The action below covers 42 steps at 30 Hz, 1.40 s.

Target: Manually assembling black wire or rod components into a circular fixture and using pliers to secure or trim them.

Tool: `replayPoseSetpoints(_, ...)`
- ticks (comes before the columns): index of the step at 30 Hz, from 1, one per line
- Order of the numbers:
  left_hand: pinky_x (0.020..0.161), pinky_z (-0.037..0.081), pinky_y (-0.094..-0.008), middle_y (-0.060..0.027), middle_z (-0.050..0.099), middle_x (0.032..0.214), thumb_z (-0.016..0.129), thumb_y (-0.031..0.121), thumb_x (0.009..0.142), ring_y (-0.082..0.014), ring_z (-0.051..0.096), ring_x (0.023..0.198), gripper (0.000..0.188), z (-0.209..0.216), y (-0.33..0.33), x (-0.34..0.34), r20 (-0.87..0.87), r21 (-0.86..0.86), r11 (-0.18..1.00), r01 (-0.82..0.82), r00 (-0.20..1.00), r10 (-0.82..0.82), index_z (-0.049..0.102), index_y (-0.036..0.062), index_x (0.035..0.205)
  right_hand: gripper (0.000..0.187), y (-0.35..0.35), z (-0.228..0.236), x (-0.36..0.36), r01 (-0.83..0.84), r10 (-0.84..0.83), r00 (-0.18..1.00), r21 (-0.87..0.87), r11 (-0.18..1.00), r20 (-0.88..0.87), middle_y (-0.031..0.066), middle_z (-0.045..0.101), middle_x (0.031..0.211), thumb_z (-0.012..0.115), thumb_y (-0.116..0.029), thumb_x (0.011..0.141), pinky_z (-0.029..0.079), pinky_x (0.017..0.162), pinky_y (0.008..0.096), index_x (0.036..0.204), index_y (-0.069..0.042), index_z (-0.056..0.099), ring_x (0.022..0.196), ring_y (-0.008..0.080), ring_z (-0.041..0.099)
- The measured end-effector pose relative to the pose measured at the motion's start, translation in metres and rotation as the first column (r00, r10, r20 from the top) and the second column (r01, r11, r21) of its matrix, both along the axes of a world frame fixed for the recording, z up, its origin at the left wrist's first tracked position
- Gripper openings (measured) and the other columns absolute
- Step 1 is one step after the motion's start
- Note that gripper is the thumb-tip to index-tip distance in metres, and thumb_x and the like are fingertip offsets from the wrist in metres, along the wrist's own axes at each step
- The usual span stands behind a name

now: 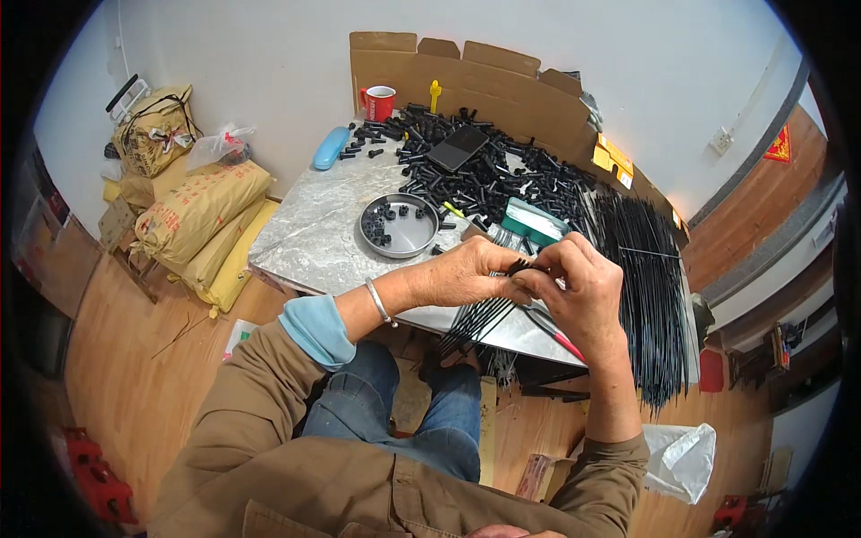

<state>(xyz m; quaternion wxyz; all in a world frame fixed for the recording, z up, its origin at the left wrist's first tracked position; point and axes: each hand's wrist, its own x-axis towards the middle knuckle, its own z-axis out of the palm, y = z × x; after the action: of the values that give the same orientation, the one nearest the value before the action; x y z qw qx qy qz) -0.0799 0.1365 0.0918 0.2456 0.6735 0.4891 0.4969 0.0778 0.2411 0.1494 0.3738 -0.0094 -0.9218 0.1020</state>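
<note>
Over the table's front edge, my left hand (468,273) is closed on a bundle of thin black rods (475,325), which slants down toward my knees. Close against it, my right hand (578,280) has thumb and fingers pinched together at the bundle's upper end. Dark tips (518,266) show between the two hands; what exactly the right fingers grip is hidden. Just left of the hands is a round metal pan (414,235) with small black parts in it. Pliers with a red handle (567,344) lie below my right hand.
A large heap of black plastic tube-like pieces (466,184) covers the back, with a dark phone (457,148) on it. A red mug (379,104), blue case (331,148) and green box (535,221) stand around. More long black rods (641,296) overhang at right. Cardboard (475,81) borders the table (300,229).
</note>
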Motion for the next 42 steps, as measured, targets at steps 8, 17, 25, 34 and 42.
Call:
replayPoseSetpoints(8,0.077,0.052,-0.0256,-0.0037,0.069,0.088,0.062,0.021,0.092,-0.0069,0.063,0.085,0.025,-0.004,0.003,-0.001,0.07,-0.041,0.996,0.075,0.995,-0.072,0.065,0.0033,0.11,0.025,-0.004,-0.003,-0.002,0.011,-0.007,1.0,-0.156,0.988,0.026,0.0039,0.057,0.068,0.08,-0.014,0.067,0.047,0.051,0.0272,0.075,-0.005,0.058,0.056,0.0157,0.058)
replayPoseSetpoints(17,0.079,0.052,-0.026,-0.0032,0.07,0.088,0.061,0.023,0.092,-0.0079,0.063,0.086,0.026,0.0,0.001,-0.003,0.085,-0.064,0.995,0.071,0.994,-0.065,0.067,0.0029,0.107,0.024,-0.01,0.005,-0.001,0.085,-0.046,0.982,-0.214,0.973,0.182,0.0058,0.056,0.066,0.079,-0.012,0.067,0.046,0.051,0.0293,0.076,-0.004,0.058,0.055,0.0162,0.056)
replayPoseSetpoints(25,0.081,0.05,-0.0275,-0.0023,0.07,0.094,0.065,0.022,0.089,-0.0083,0.061,0.09,0.025,-0.01,0.008,-0.011,0.06,-0.082,0.992,0.101,0.994,-0.096,0.068,0.0048,0.107,0.028,-0.006,0.0,-0.006,0.035,-0.031,0.997,-0.061,0.998,0.064,0.0055,0.058,0.07,0.08,-0.018,0.069,0.048,0.051,0.0291,0.082,-0.006,0.059,0.058,0.0169,0.06)
replayPoseSetpoints(34,0.08,0.049,-0.0307,-0.0071,0.067,0.092,0.07,0.025,0.085,-0.014,0.061,0.089,0.026,-0.007,0.003,-0.008,0.099,-0.064,0.993,0.103,0.99,-0.097,0.068,0.0058,0.102,0.023,-0.02,0.004,-0.02,0.049,-0.046,0.999,0.134,0.99,-0.023,0.0051,0.055,0.071,0.077,-0.015,0.074,0.046,0.05,0.0291,0.088,-0.007,0.061,0.055,0.0168,0.056)
replayPoseSetpoints(42,0.111,0.025,-0.0465,-0.0199,0.038,0.14,0.075,0.046,0.069,-0.0405,0.025,0.137,0.066,-0.098,0.001,0.003,-0.538,0.071,0.989,-0.128,0.83,0.146,0.059,0.011,0.123,0.013,-0.01,-0.008,-0.034,0.123,-0.12,0.992,0.213,0.969,-0.028,0.0062,0.06,0.071,0.071,-0.01,0.079,0.046,0.05,0.0304,0.076,-0.004,0.06,0.056,0.0213,0.061)
